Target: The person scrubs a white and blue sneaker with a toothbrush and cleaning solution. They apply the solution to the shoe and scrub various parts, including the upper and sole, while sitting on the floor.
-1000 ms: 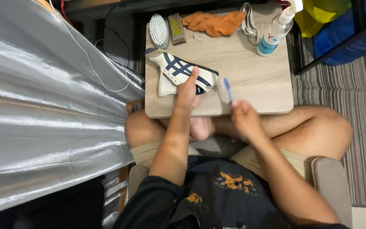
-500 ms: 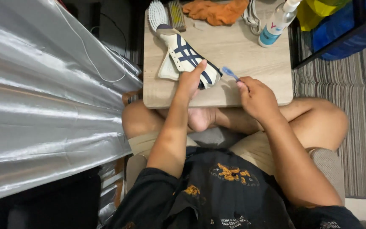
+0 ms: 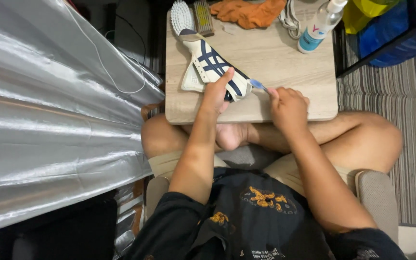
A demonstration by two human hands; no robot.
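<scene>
Left hand (image 3: 216, 94) gripping white sneaker (image 3: 213, 66), right hand (image 3: 289, 104) closed around blue toothbrush (image 3: 258, 85) at its toe

Left arm: yours reaches straight out from the near side, forearm bare, elbow only slightly bent.
Left hand (image 3: 216, 93): palm down, fingers curled shut in a grip, thumb stretched toward the far side.
Right arm: it angles in from the near right, elbow bent, forearm bare, wrist pointing far-left.
Right hand (image 3: 289, 107): closed in a loose fist, knuckles up, fingertips pinched together at its far-left edge.
Hands: level with each other, near but apart, left one slightly farther out.
Legs: crossed beneath your arms, knees bare.
</scene>
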